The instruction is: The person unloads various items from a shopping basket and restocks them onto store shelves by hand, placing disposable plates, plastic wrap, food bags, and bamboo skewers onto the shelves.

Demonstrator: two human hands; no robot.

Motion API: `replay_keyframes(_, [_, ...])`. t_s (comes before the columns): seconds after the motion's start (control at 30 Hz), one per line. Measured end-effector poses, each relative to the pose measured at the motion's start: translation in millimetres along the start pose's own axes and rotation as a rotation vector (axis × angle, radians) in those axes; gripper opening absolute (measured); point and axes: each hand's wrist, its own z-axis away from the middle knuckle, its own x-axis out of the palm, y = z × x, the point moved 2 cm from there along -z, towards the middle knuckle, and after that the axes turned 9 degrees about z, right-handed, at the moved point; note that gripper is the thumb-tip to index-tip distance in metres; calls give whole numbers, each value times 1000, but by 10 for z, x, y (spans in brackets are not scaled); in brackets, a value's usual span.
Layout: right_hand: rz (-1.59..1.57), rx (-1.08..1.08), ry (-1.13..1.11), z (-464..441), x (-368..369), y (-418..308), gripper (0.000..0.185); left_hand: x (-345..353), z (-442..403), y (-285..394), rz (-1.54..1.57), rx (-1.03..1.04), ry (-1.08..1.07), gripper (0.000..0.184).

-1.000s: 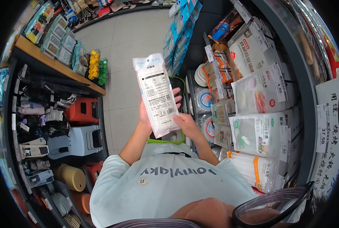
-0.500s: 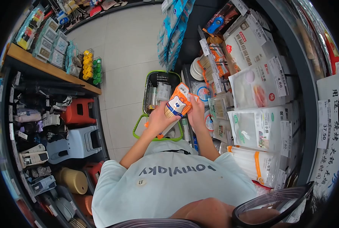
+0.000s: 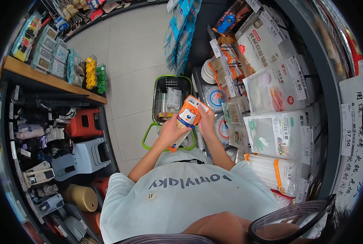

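Observation:
An orange packet of thin wooden sticks (image 3: pixel 188 115), printed with a white bear, is held tilted between my two hands above the shopping basket. My left hand (image 3: pixel 171 132) is closed around its lower left part, the thumb lying over the front. At the upper right edge, the fingers of my right hand (image 3: pixel 206 122) grip the packet. Below and beyond them, a black shopping basket (image 3: pixel 158 81) with a green rim stands on the floor. Inside it lies a clear-wrapped white item (image 3: pixel 173 99) beside other packages. The green basket handle (image 3: pixel 145 140) is folded toward me, partly hidden by my left arm.
Close on my right, a shelf holds hanging bags of disposable gloves (image 3: pixel 271 89) and round plastic packs (image 3: pixel 215 97). Blue packets (image 3: pixel 181 36) hang ahead. On the left, shelving holds a red stool (image 3: pixel 83 123) and a grey stool (image 3: pixel 84 154). Tiled floor (image 3: pixel 128 61) runs between them.
The packet has dropped slightly and tilted further. My right hand's fingers have shifted from a raised pinch at its top corner to lying along its right edge.

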Motion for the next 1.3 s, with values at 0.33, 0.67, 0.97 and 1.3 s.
replay_keyframes(0.33, [-9,-139,433,-677,-901,3,25,9,-7,-587,-185,255,-86,65])
replay_keyframes(0.67, [158,-420,603,-1307,-1248,-193,21,70,224,-879,-262,99,-340,56])
replay_keyframes(0.97, [104,-363,551,-1611,-1278,-562,25,52,277,-956,-254,105,-314,57])
replay_keyframes(1.3, [109,-500,561,-2065,-1718,-341,27,33,317,-993,-283,46,-385,57])
